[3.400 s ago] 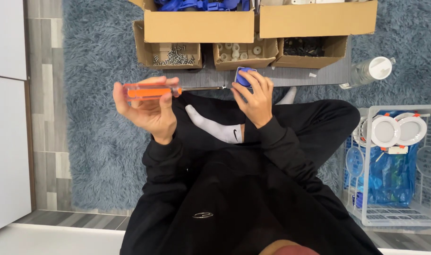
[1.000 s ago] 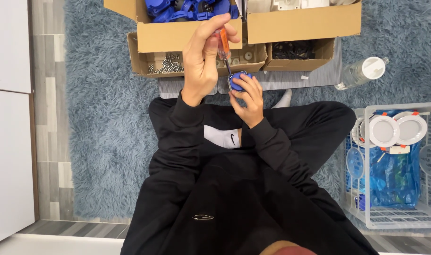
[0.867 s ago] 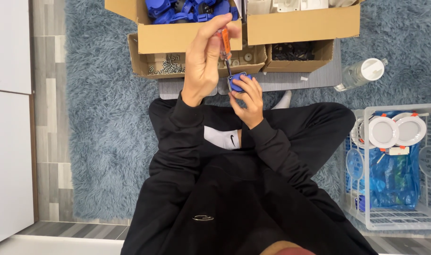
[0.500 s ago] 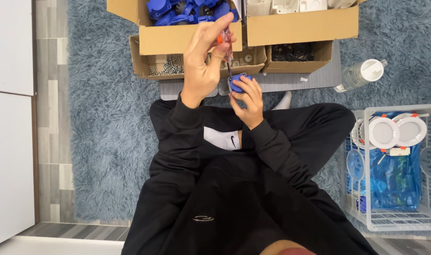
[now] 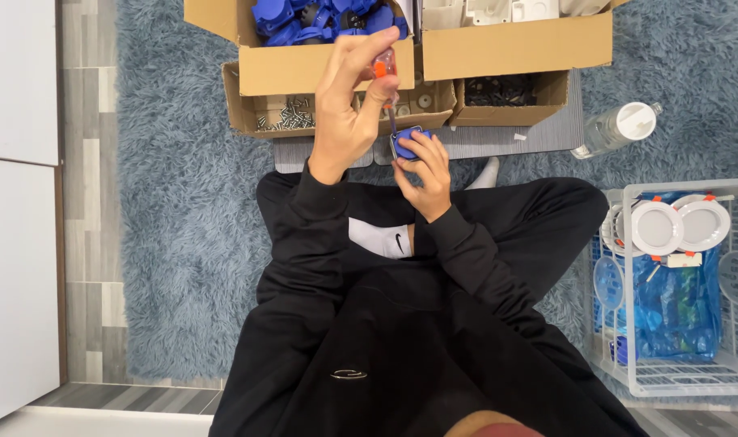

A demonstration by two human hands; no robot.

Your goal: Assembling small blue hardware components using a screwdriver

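I sit cross-legged on a shaggy blue-grey rug (image 5: 183, 210). My left hand (image 5: 348, 101) grips an orange-handled screwdriver (image 5: 382, 69) upright, its shaft pointing down into a small blue plastic part (image 5: 409, 144). My right hand (image 5: 421, 174) holds that blue part in its fingertips just below the screwdriver tip. Both hands are raised in front of the cardboard boxes.
Cardboard boxes sit ahead: one with blue parts (image 5: 304, 16), one with white parts (image 5: 514, 32), low ones with screws (image 5: 284, 117) and black pieces (image 5: 502, 91). A clear bottle (image 5: 615, 129) lies at right. A white wire basket (image 5: 676, 283) holds round white lamps and a blue bag.
My left hand rose from beside my knee with the screwdriver turned upright and set onto the blue part. Over the last second only small shifts of the left hand show.
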